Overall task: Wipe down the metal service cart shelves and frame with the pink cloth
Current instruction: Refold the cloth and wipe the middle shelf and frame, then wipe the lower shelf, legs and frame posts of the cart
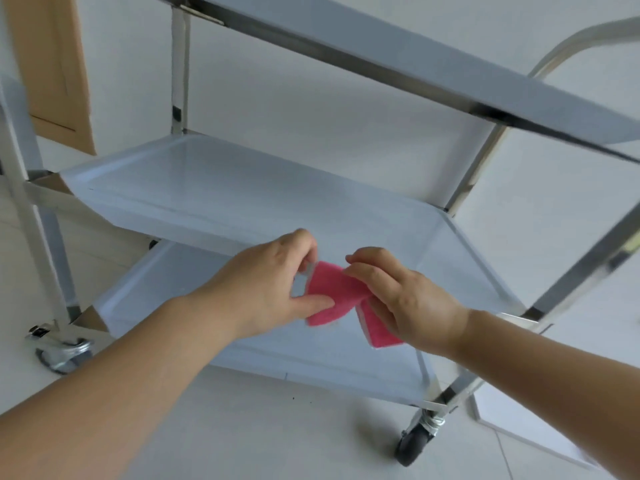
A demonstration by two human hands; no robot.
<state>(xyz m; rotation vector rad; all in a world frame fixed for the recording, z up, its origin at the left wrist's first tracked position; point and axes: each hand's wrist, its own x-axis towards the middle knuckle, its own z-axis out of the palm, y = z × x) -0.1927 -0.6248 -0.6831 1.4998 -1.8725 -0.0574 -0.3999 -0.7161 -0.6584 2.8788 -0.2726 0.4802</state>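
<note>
While both hands work above the middle shelf (242,188) of the stainless service cart (512,116), the pink cloth (332,292) hangs between them, clear of the shelf surface, near its front-right area. Shelves are shallow trays w/ raised rims; nothing lies in the middle one, and the bottom shelf (166,289) shows only bare metal where visible. Top shelf (450,74) is seen from its underside/edge. No brand, label or writing can be read on cart or cloth.

L hand (273,285): forearm enters from lower left, back of hand up, thumb and fingertips pinching the cloth's left edge, so its grip is narrow and closed on the fabric. R hand (405,299): forearm enters from lower right, fingers curled round the cloth's right part; a folded flap w/ a pale edge hangs below this grip. Cloth is creased at the middle, approx. V-shaped.

Frame uprights (180,71) run at the corners; a curved push handle (568,43) shows upper right. Two caster wheels are visible: one lower left (64,355), one lower right (414,445), on a pale tiled floor (277,438).
</note>
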